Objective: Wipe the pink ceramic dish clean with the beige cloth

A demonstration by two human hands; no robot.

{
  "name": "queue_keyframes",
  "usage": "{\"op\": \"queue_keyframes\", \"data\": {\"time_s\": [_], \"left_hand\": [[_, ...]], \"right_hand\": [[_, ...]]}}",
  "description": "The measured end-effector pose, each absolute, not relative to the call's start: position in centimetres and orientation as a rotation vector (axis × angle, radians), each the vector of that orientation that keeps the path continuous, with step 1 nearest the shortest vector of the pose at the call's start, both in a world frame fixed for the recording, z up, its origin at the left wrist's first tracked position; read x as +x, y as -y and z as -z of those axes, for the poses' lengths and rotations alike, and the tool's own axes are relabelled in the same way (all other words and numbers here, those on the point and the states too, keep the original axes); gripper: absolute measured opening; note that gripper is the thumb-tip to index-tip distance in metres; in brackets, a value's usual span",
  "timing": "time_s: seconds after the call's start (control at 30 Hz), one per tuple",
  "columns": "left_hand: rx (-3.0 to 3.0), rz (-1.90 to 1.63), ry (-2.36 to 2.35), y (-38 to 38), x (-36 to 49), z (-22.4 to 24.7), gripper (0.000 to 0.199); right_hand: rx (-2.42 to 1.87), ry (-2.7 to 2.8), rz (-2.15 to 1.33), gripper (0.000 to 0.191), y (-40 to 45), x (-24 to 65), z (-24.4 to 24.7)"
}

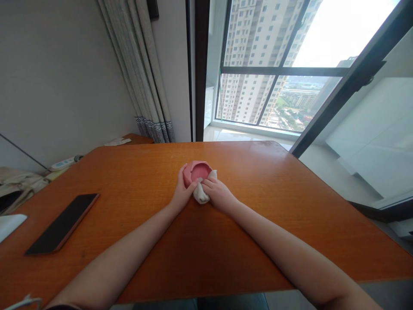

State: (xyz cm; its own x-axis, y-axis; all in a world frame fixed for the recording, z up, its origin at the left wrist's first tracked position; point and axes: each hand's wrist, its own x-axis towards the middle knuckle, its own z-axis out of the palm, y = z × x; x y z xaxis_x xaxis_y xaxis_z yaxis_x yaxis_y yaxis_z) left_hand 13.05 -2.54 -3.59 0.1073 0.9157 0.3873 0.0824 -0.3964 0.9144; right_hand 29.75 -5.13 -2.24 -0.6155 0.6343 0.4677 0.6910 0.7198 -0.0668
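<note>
Table (155, 172) spans the middle and lower frame, orange-brown wood. Window (280, 71) upper right, curtain (135, 56) upper left. Dark slab (64, 224), phone or tablet, lies flat at lower left, well apart from my hands.

My right hand (219, 194), just right of centre: fingers closed in a pinch on the cloth. My left hand (182, 191), just left of centre: curled around the left side of the pink dish (197, 172), thumb toward its near edge. So dish is mid-frame, between both hands, over the table; can't tell if its base touches the wood.

Smallest: white cloth (201, 196), maybe tissue, bunched against the dish's near right side, one tip poking up past the rim, the rest hanging below.

Step in hand, my read: wiping the dish edge. Next move calls for a firm left grip and light cloth pressure, probably a small turn of the dish to reach other faces.

Dish looks: matte pink, angular faceted outside, round shallow hollow, a nick in the rim at its upper left, opening tipped toward me. Near edge hidden by fingers and cloth.
</note>
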Motion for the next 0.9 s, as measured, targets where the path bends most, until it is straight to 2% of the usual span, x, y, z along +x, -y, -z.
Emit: {"op": "queue_keyframes", "data": {"time_s": [0.1,0.4,0.53,0.7,0.9], "left_hand": [[1.664,-1.427,-1.015,2.1,12.6,3.8,0.060],[1.662,-1.427,-1.026,1.5,12.3,4.0,0.057],[1.624,-1.466,-1.049,1.0,12.0,4.3,0.054],[1.631,-1.444,-1.021,0.9,12.0,4.6,0.061],[1.619,-1.334,-0.932,1.2,12.5,4.6,0.077]], "right_hand": [[-0.946,2.519,0.146,0.021,5.2,29.9,1.7],[-0.848,2.530,0.107,0.024,5.2,31.2,1.2],[-0.891,2.483,0.218,0.025,4.9,31.5,1.2],[-0.994,2.535,0.334,0.022,4.6,31.1,1.6],[-1.023,2.551,0.317,0.020,4.6,30.6,2.2]]}}
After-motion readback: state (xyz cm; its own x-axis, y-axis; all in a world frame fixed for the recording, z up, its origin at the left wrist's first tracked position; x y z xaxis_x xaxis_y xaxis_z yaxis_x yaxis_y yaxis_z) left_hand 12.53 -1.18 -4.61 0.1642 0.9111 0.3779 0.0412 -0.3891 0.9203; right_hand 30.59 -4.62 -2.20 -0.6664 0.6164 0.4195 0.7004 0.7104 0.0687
